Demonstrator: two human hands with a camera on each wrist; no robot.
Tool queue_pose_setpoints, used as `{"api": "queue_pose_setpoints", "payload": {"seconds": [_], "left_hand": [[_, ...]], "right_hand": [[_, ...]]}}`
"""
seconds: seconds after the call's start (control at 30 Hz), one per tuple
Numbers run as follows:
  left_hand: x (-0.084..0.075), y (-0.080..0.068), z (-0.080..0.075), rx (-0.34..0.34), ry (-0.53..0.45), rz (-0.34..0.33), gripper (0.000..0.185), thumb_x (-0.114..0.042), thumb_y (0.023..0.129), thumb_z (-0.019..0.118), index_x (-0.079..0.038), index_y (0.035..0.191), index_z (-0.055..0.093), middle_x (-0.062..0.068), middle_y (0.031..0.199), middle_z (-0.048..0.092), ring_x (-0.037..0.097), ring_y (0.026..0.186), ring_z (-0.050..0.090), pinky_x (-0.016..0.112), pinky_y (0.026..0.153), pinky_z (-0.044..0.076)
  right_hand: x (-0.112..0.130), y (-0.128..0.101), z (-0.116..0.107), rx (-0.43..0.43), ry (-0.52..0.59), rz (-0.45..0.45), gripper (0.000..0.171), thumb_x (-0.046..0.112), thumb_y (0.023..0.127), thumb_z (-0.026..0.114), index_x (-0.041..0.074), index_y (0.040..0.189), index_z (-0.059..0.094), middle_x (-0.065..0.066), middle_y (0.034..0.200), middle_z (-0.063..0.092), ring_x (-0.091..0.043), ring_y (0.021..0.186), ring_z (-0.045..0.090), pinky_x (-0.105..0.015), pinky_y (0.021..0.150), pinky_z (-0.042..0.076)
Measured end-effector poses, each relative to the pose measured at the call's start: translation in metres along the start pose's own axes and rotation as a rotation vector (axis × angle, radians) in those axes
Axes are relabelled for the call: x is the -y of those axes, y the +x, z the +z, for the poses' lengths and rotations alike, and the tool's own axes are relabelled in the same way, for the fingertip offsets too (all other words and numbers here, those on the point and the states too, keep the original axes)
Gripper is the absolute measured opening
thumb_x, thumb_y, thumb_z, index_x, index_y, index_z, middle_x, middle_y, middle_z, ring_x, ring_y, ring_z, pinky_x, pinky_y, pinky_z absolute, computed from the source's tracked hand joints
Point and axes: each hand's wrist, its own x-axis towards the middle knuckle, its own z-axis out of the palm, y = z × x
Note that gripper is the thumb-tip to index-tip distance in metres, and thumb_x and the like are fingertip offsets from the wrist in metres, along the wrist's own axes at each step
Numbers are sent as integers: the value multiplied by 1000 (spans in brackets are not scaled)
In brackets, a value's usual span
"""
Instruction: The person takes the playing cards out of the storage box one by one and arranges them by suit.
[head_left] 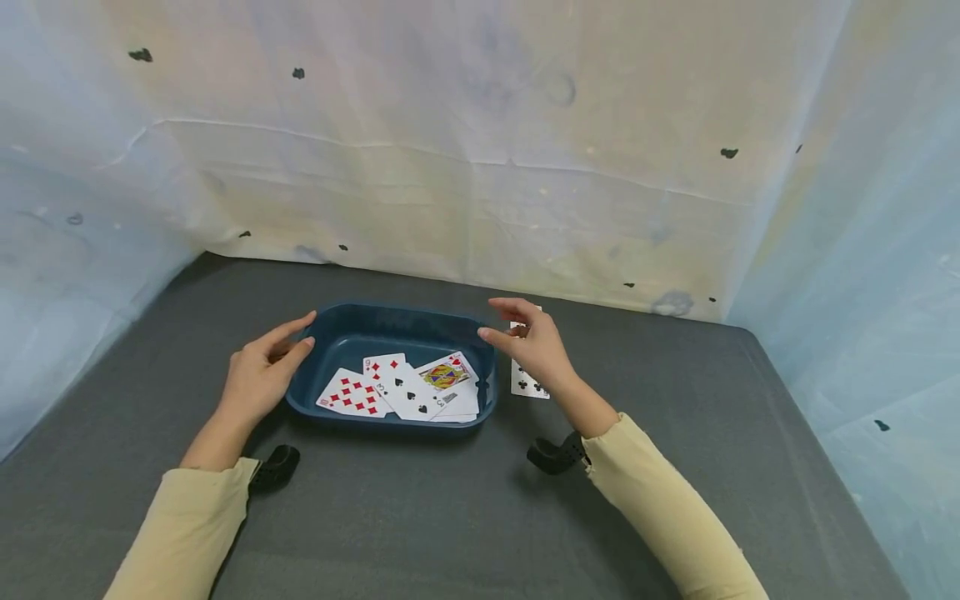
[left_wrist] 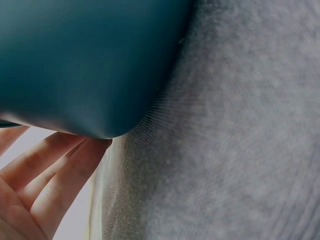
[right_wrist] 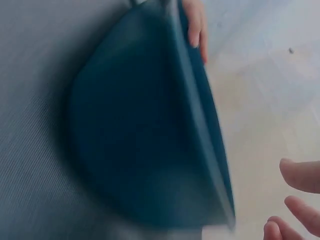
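A dark blue plastic basin (head_left: 352,321) with rounded corners sits on the table, several playing cards (head_left: 408,392) lying loosely overlapped in it. Diamonds, spades and a red-suited face card (head_left: 447,375) show face up. My left hand (head_left: 258,367) holds the basin's left end, thumb at the rim; in the left wrist view its fingers (left_wrist: 65,185) meet the outer wall. By the right end, my right hand (head_left: 536,346) is raised with thumb and fingers apart, its fingertips clear of the basin in the right wrist view. A clubs card (head_left: 528,383) lies beneath it, partly hidden.
Dark grey cloth covers the table (head_left: 420,517). Pale, blotchy sheeting (head_left: 465,167) hangs behind the table and along both sides. Black straps (head_left: 555,457) are worn at both wrists, under cream sleeves.
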Motion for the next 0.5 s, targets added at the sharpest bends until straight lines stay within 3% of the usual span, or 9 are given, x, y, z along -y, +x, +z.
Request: {"api": "queue_pose_setpoints", "payload": {"seconds": [0.27,0.5], "left_hand": [[0,-1,0,-1,-10,8,46,-39,100,48,-25,144,47,24,116,65,29,86,57,29,59,40],[0,0,-1,-7,-9,9,45,-39,100,49,-25,143,48,23,112,67,27,80,55,29,58,40]], "right_hand": [[30,9,36,76,77,21,49,20,86,73,11,132,57,-4,134,57,-24,124,51,-40,98,44],[48,17,74,200,133,69,48,24,84,74,15,129,60,-6,134,56,-21,119,51,-37,95,46]]}}
